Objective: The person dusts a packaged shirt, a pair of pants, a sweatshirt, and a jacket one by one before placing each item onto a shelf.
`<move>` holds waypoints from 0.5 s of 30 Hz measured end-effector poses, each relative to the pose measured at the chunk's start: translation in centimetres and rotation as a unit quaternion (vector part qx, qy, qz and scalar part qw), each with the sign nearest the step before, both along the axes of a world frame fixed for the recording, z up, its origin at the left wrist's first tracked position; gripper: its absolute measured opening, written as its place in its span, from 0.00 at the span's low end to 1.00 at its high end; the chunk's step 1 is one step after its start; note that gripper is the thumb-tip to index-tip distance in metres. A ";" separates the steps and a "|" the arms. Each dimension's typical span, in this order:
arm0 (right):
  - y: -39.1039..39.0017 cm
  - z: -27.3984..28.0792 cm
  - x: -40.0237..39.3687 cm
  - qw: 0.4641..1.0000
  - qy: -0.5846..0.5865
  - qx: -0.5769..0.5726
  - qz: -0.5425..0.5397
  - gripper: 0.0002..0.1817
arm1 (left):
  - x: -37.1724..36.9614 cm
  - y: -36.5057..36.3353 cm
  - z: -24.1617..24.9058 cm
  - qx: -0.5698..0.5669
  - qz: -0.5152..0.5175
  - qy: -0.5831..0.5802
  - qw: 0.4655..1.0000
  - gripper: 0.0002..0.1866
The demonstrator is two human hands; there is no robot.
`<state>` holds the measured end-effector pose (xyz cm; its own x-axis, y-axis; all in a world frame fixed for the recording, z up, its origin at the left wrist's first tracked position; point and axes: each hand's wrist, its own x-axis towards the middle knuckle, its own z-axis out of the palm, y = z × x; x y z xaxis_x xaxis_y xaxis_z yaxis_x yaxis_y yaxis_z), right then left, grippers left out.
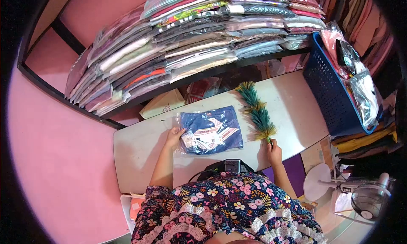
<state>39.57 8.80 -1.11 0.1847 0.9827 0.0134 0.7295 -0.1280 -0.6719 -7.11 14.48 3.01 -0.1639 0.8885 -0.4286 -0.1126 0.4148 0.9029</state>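
While the left hand (174, 137) pinches a bagged garment (212, 130), the right hand (274, 152), right of it, grips a duster (257, 111), handle (269, 140) mostly hidden.

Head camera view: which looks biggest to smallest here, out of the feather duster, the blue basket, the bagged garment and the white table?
1. White table, though partly covered
2. Blue basket
3. Bagged garment
4. Feather duster

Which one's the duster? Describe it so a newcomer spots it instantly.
At the white table, look between the bagged blue garment and the blue basket. There is the duster, held in the right hand. Its fluffy green and yellow plumes set it apart from the flat garment and hole-patterned basket.
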 end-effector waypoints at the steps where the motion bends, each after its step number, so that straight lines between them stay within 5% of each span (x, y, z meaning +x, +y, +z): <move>1: -0.3 0.5 -0.4 1.000 0.002 0.001 0.001 0.13 | 1.0 -0.1 2.2 0.022 0.037 0.033 0.999 0.10; 6: -0.4 0.5 0.1 0.999 0.028 -0.015 -0.010 0.13 | 4.4 2.5 8.5 0.281 0.081 0.093 0.952 0.17; 10: -0.4 -0.8 0.5 0.998 0.058 -0.024 -0.020 0.13 | 6.8 0.9 14.7 0.337 0.067 0.079 0.936 0.17; 12: -0.6 -1.5 0.7 0.995 0.089 -0.003 -0.033 0.14 | 6.7 -0.7 15.7 0.356 -0.014 0.336 0.872 0.13; 15: -1.0 -2.0 0.9 0.991 0.126 0.028 -0.036 0.16 | 6.1 -1.9 14.5 0.441 -0.137 0.425 0.779 0.10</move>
